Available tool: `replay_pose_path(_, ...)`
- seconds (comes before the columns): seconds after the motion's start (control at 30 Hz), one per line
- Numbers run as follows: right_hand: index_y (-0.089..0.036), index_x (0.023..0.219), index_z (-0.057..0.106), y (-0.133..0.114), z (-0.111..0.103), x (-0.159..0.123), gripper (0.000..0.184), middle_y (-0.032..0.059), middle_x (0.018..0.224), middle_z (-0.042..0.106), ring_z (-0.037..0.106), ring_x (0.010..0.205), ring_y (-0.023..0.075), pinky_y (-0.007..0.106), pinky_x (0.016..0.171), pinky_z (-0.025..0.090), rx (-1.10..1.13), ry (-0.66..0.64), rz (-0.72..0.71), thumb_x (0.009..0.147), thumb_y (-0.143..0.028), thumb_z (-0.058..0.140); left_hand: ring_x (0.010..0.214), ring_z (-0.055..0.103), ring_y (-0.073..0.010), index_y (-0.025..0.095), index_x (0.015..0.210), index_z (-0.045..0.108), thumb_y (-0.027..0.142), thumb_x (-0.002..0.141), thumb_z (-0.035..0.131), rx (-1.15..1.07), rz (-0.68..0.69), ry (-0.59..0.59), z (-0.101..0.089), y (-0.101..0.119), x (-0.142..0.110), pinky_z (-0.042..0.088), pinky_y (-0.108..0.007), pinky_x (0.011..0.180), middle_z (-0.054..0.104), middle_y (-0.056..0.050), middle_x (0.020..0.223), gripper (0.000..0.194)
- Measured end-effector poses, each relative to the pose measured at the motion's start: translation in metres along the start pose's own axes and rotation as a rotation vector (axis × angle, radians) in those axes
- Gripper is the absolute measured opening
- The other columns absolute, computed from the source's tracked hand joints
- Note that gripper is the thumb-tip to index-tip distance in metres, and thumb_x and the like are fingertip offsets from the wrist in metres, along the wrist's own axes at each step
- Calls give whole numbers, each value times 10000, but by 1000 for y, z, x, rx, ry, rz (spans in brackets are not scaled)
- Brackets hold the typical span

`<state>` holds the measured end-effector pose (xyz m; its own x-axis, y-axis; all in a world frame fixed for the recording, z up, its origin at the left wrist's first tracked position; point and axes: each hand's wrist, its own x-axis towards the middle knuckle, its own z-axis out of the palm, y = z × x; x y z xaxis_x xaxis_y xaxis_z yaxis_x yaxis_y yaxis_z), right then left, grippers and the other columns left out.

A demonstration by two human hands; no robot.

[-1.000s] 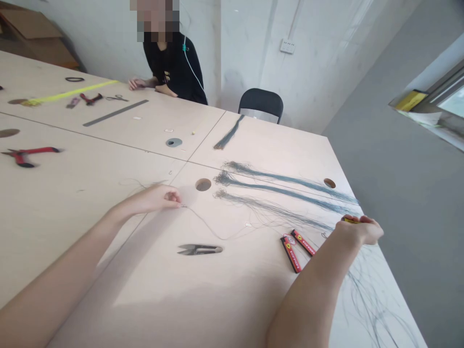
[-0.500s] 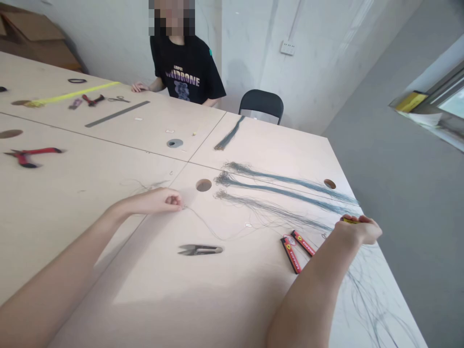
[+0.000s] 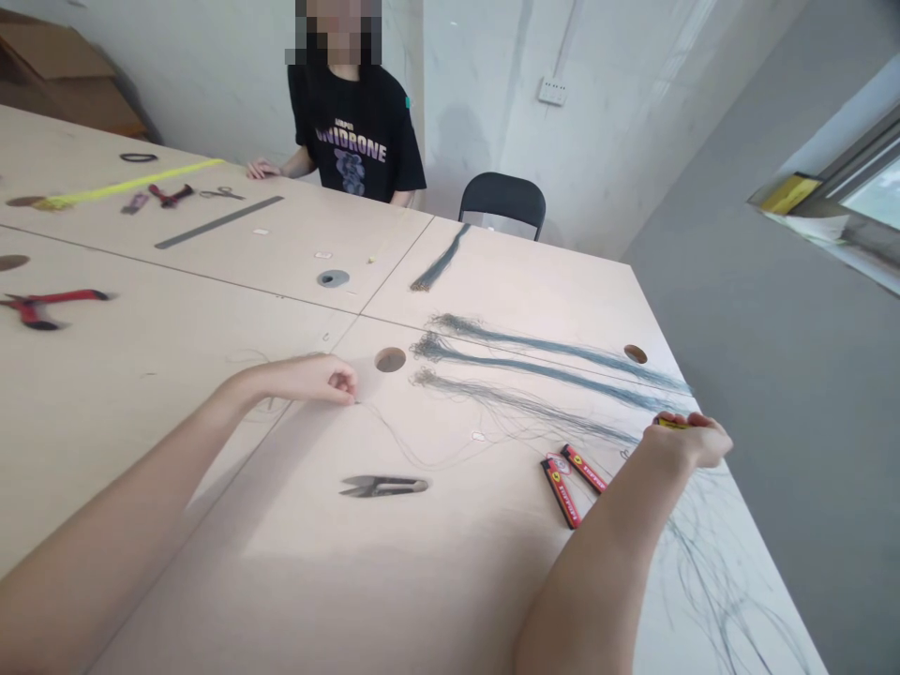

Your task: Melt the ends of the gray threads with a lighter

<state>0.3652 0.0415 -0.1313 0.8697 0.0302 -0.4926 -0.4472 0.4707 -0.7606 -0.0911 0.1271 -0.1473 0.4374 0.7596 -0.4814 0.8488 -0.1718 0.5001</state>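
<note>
1. Here's the left hand (image 3: 306,380), out over the counter (image 3: 450,572), its fingers (image 3: 342,382) pinched tightly together on the end of a fine grey-blue thread (image 3: 414,452).
2. That thread trails right across the counter, curving toward three long grey-blue thread bundles (image 3: 520,366) that lie side by side.
3. Over to the right hand (image 3: 685,442), at the counter's edge: its fingers (image 3: 703,429) are curled closed around a small yellow object (image 3: 671,423), mostly hidden.
4. Just below that hand, two red-and-black packets (image 3: 562,489) lie near the bundles' ends.
5. Thread snips (image 3: 383,486) sit below the thread, between the hands.
6. Across the counter, a co-worker (image 3: 355,141) in a black T-shirt rests one hand (image 3: 262,170) on its far edge.
</note>
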Motion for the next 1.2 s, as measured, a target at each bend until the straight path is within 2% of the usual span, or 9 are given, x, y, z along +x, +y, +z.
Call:
replay_pose_path(0.23, -192, 619, 259, 3, -2, 5, 241, -27, 712, 328, 278, 436, 44, 121, 305, 250, -7, -26, -25, 703, -75, 453, 610, 457, -66, 192, 726, 722, 428, 611, 614, 14, 18, 11, -1, -5, 6, 303, -292, 587, 485, 46, 600, 283)
replay_pose_path(0.4, -194, 625, 238, 4, -2, 8, 265, -29, 704, 310, 281, 440, 48, 129, 318, 265, -32, -46, -35, 698, -103, 477, 620, 459, -65, 198, 725, 739, 439, 608, 611, 15, 8, 27, -1, -2, 5, 309, -278, 589, 506, 46, 613, 297)
replay_pose_path(0.6, -184, 627, 228, 1, -2, 3, 272, -27, 707, 304, 283, 443, 38, 126, 335, 265, -34, -39, -12, 692, -68, 466, 639, 474, -88, 174, 723, 737, 425, 652, 606, 15, -22, 31, -3, 10, -2, 349, -259, 615, 541, 22, 664, 292)
replay_pose_path(0.77, -178, 606, 258, -2, 0, -4, 246, -31, 705, 309, 295, 438, 35, 110, 320, 261, -20, -20, 5, 691, -38, 442, 635, 476, -80, 195, 687, 718, 405, 596, 607, 21, -49, 32, 1, 4, 3, 334, -274, 614, 530, 31, 649, 254)
replay_pose_path(1.2, -187, 623, 274, 0, 0, 1, 236, -33, 706, 321, 294, 424, 33, 109, 312, 271, -24, -9, 11, 716, -56, 446, 625, 456, -81, 204, 637, 692, 391, 563, 576, 40, -49, -35, -1, 8, 8, 326, -290, 618, 533, 35, 614, 233)
